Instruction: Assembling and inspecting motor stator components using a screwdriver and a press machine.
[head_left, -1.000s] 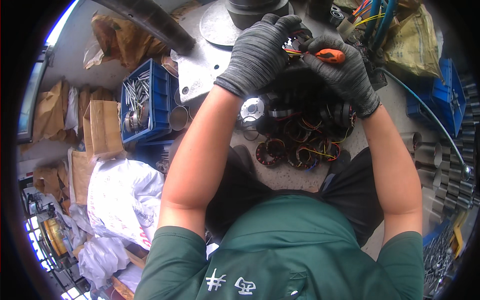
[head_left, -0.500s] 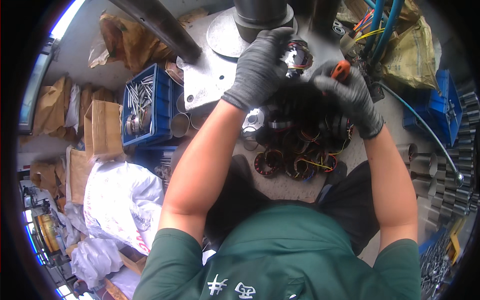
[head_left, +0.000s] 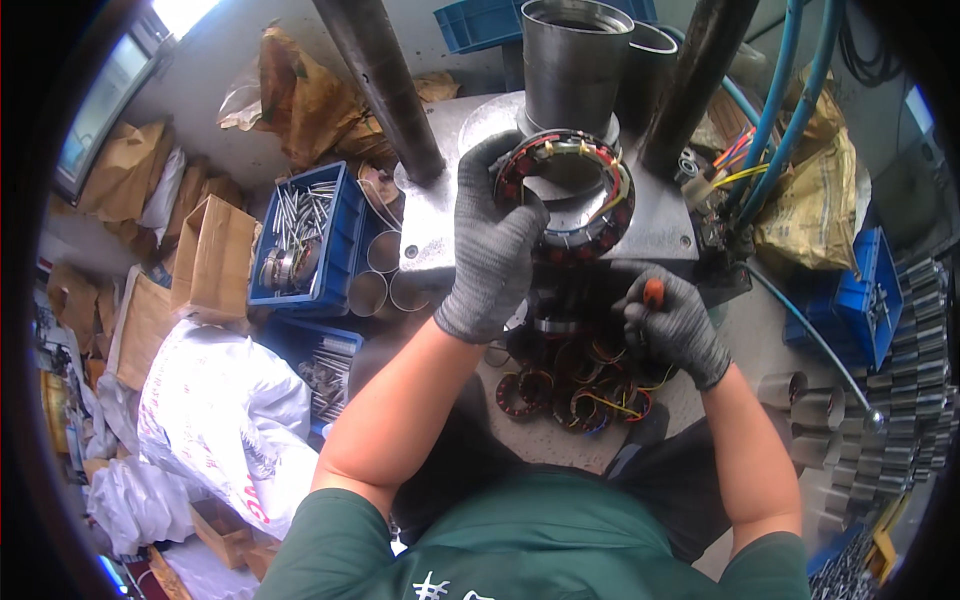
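On top of the grey metal surface (head_left: 660, 225), a person in grey gloves holds up a wire ring.

Their left hand (head_left: 492, 245) has its grip shut tight on the round ring of wound wire (head_left: 568, 195), tilted up just in front of a shiny metal tube (head_left: 570, 65). Their right hand (head_left: 675, 325) is lower down, its grip closed round a tool with an orange handle (head_left: 653, 293). More wire rings (head_left: 575, 385) lie in a pile under both hands. Beside the left arm sits a blue box of metal rods (head_left: 305, 235).
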